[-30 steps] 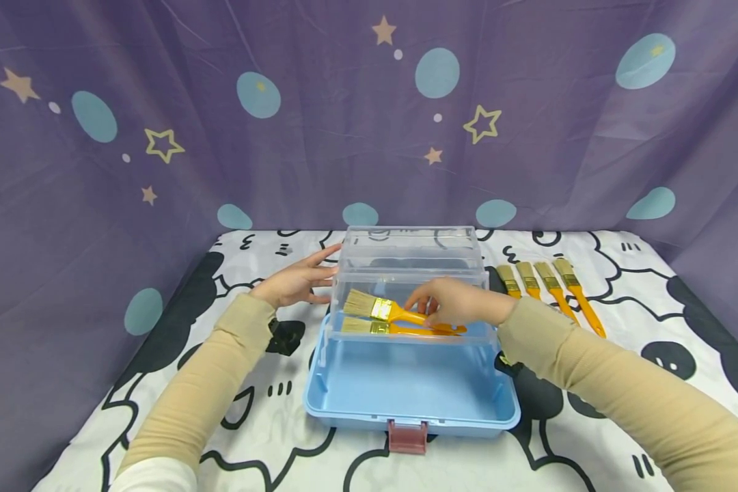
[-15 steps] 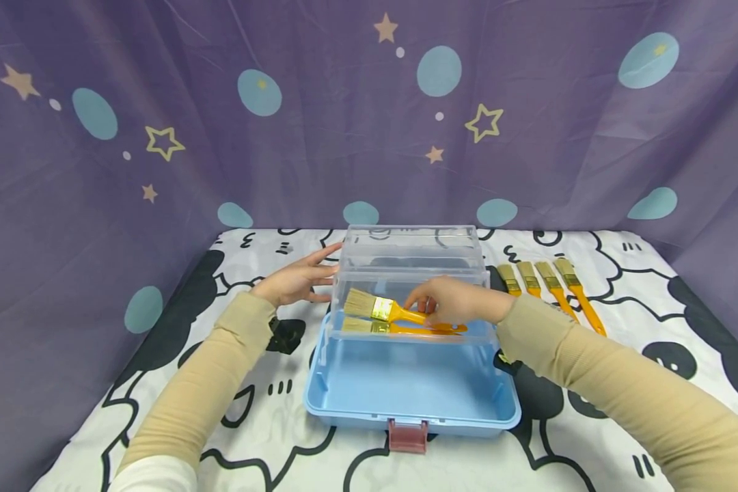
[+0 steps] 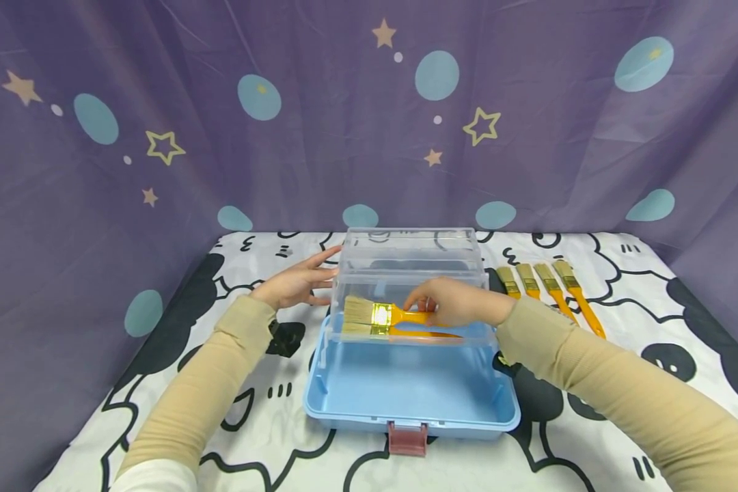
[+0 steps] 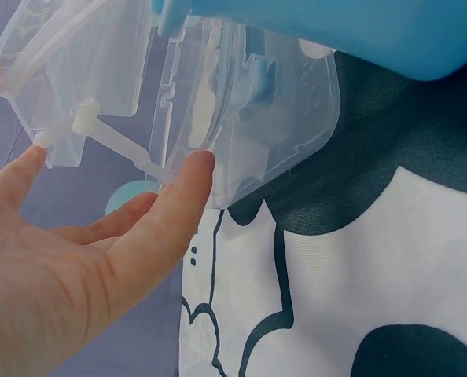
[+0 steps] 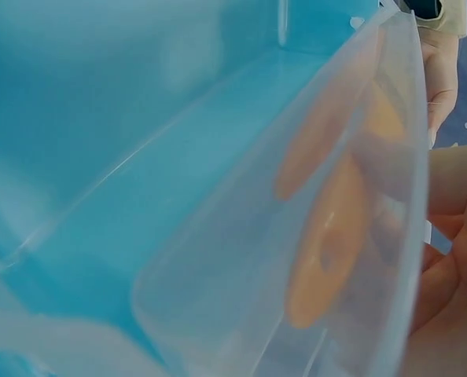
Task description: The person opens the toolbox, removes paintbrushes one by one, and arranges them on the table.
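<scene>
My right hand (image 3: 452, 299) reaches into the clear tray of a blue toolbox (image 3: 406, 386) and pinches the orange handle of a paintbrush (image 3: 358, 311). That brush lies sideways, bristles to the left, alongside a second paintbrush (image 3: 427, 334) in the tray. In the right wrist view, orange handle ends (image 5: 328, 243) show through the translucent tray wall (image 5: 210, 259). At the tray's left side, my left hand (image 3: 292, 283) is spread with straight fingers. A fingertip (image 4: 200, 166) reaches the clear plastic in the left wrist view, near a hinged arm (image 4: 119, 145).
Several more paintbrushes (image 3: 581, 301) lie in a row on the patterned cloth (image 3: 627, 383), right of the box. The clear lid (image 3: 412, 239) stands raised behind the tray. A reddish latch (image 3: 408, 439) hangs at the box front. A purple curtain (image 3: 320, 157) rises behind.
The upper paintbrush has come down against the lower one, its bristles shifting slightly towards the front. My right hand keeps its grip, and the left hand has hardly moved.
</scene>
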A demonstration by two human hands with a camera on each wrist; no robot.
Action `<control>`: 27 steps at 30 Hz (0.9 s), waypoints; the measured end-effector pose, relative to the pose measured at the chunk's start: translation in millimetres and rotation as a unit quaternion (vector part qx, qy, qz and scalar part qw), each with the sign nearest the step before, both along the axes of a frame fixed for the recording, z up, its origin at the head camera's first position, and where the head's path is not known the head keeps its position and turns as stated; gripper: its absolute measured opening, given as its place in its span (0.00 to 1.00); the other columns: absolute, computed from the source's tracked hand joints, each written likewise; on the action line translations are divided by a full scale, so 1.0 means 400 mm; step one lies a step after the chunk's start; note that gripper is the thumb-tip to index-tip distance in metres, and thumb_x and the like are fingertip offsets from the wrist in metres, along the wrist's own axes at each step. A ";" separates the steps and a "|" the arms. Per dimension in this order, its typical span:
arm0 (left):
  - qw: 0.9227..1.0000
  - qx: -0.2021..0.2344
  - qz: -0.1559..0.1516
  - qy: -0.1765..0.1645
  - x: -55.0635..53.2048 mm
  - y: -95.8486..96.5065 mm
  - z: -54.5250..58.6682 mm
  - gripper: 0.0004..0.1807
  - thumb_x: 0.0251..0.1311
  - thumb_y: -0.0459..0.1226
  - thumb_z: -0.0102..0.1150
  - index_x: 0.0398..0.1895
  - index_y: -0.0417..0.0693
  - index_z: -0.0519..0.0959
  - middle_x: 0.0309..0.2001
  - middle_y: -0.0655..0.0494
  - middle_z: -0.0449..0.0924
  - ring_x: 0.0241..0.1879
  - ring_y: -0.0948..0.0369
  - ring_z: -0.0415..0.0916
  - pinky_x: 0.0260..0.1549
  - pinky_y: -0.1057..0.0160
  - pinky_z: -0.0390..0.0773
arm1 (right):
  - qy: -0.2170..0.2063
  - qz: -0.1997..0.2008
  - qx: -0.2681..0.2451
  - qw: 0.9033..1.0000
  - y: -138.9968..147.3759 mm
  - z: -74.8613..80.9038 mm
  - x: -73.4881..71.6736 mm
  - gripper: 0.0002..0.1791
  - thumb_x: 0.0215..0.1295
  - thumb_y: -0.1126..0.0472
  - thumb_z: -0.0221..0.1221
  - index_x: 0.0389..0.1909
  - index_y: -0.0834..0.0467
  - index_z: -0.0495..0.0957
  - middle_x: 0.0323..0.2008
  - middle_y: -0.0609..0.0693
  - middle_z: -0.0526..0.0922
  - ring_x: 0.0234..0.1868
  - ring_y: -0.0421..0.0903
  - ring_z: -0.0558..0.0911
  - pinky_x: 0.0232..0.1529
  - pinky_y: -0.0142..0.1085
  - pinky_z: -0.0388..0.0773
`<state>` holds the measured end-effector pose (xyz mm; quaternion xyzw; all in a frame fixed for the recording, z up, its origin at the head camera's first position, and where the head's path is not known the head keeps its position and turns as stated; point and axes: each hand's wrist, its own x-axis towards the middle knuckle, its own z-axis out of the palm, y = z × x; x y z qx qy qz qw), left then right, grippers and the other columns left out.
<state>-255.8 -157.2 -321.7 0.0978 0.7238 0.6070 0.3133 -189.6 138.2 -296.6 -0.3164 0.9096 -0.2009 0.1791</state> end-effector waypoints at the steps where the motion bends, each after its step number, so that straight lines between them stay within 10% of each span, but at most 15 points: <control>1: 1.000 -0.001 0.002 -0.001 0.000 0.000 -0.001 0.38 0.71 0.42 0.47 0.75 0.71 0.39 0.73 0.47 0.52 0.71 0.43 0.50 0.63 0.37 0.58 | 0.002 0.001 0.001 1.000 0.000 0.000 0.001 0.22 0.58 0.73 0.61 0.53 0.55 0.79 0.40 0.50 0.81 0.43 0.47 0.80 0.47 0.39 0.79; 27: 1.000 0.004 0.003 -0.006 -0.002 0.000 -0.002 0.39 0.70 0.43 0.49 0.75 0.71 0.40 0.72 0.46 0.53 0.71 0.43 0.50 0.63 0.37 0.57 | 0.056 0.027 -0.022 0.998 0.009 -0.006 0.008 0.22 0.56 0.77 0.59 0.50 0.57 0.81 0.40 0.50 0.82 0.38 0.44 0.78 0.43 0.37 0.79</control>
